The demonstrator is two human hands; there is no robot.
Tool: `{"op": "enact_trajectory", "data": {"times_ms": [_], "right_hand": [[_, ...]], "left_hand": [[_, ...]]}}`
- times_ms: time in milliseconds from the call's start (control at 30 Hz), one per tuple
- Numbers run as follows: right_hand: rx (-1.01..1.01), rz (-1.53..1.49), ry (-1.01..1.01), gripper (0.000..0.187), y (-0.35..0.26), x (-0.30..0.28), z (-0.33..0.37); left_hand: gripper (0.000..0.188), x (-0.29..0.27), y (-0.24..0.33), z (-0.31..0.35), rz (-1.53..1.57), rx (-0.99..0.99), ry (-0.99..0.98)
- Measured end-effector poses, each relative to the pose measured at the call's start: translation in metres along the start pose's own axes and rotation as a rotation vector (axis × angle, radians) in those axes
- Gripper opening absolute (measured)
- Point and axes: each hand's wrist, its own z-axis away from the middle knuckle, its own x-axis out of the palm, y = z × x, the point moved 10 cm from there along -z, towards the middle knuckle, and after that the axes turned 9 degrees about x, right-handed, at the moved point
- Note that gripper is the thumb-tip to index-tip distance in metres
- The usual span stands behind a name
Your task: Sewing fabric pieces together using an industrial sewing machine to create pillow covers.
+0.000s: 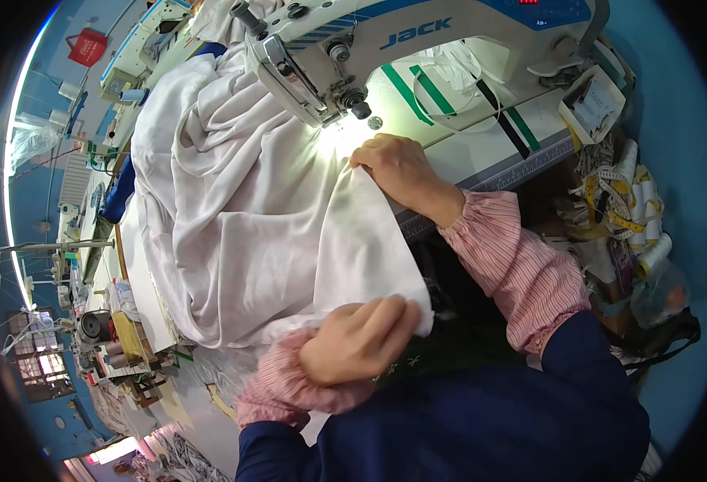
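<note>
A large white cloth (233, 233) lies in folds over the sewing table and hangs off its near edge. Close to the needle area of the white and blue sewing machine (345, 48), my right hand (401, 170) pinches the cloth's edge between thumb and fingers. Lower down, near my body, my left hand (361, 339) is closed on the cloth's hanging corner. Between both hands the edge runs fairly taut. The machine's lamp lights the needle area brightly, and the cloth under the foot is washed out by glare.
Green and black tape strips (426, 92) mark the table right of the needle, beside a ruler edge (530, 165). A small white box (590, 104) sits at the right corner. Below it are thread cones (651, 209) and a yellow measuring tape (610, 197). Another sewing machine (140, 48) stands far left.
</note>
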Motion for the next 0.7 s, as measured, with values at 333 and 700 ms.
{"op": "enact_trajectory", "data": {"times_ms": [333, 700], "right_hand": [[-0.123, 0.215, -0.072, 0.014, 0.010, 0.000, -0.008], [-0.212, 0.137, -0.035, 0.016, 0.006, -0.018, 0.016]], "left_hand": [[0.017, 0.108, -0.049, 0.017, -0.020, -0.185, -0.089], [0.022, 0.105, -0.065, 0.018, -0.051, -0.213, 0.119]]}}
